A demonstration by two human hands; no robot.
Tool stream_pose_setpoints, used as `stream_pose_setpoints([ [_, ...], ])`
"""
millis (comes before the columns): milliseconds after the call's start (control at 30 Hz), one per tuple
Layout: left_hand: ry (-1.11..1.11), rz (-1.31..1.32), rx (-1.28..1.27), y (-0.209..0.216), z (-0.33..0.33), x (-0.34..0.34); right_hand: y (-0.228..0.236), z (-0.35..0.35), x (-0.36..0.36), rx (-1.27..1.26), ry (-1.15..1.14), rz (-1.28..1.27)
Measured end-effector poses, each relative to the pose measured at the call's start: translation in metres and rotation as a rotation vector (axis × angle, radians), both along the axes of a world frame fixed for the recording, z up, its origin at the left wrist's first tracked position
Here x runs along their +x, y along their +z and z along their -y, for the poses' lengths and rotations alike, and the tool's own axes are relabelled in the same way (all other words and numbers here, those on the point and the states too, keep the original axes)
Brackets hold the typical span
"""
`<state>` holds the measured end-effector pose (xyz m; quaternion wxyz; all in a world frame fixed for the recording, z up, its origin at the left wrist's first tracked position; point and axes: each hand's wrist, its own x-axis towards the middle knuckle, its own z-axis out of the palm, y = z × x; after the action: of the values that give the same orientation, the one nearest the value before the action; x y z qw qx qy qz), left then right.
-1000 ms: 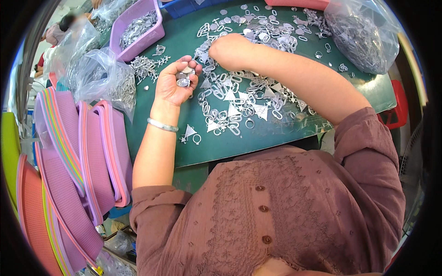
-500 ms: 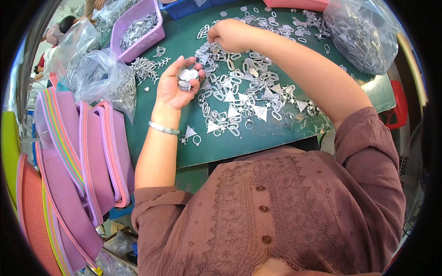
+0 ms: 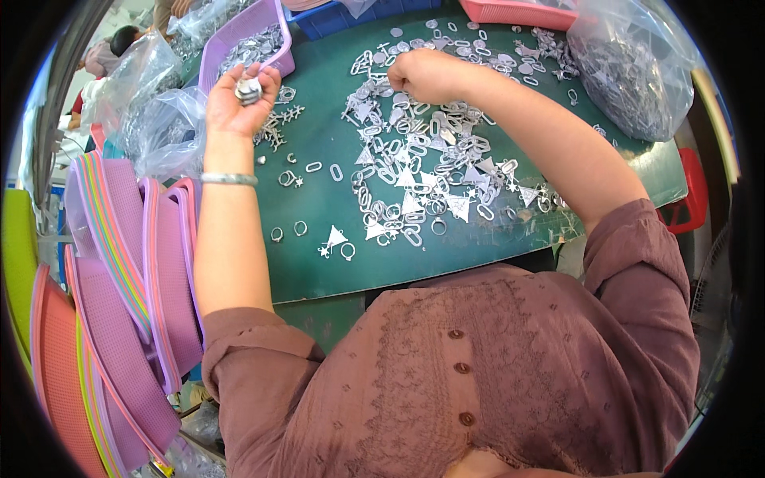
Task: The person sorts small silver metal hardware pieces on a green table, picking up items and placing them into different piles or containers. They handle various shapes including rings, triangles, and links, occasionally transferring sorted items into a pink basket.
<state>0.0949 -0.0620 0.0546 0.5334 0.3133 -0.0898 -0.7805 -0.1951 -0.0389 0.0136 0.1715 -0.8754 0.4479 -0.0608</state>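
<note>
Left hand (image 3: 241, 105) shifted toward purple basket (image 3: 210, 62), cupping silver discs (image 3: 249, 90), right hand (image 3: 430, 76) over metal pieces (image 3: 437, 143), grip unclear

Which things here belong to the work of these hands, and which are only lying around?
Seemingly in use:
left hand, holding flat silver pieces
right hand, at the mixed metal pile
purple basket by the left hand

Apparently lying about:
filled clear bag, right
stacked baskets, left
blue bin, far edge

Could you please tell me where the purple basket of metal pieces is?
In the head view, the purple basket stands at upper left on the green table, just beyond the left hand.
</note>
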Motion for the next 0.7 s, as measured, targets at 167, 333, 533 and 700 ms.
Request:
stream_pose_setpoints([
  [167,0.188,-0.093,0.083,0.008,0.051,0.027,-0.009,0.007,0.017,-0.228,0.012,0.060],
  [333,0.261,-0.074,0.081,0.030,0.062,0.031,-0.019,0.023,0.038,-0.267,0.089,-0.008],
  [533,0.269,-0.030,0.032,0.043,0.061,0.046,-0.011,0.020,0.047,-0.199,0.176,-0.118],
  [700,0.190,-0.002,0.047,0.037,0.065,0.022,-0.017,0.018,0.039,-0.234,0.131,-0.063],
])
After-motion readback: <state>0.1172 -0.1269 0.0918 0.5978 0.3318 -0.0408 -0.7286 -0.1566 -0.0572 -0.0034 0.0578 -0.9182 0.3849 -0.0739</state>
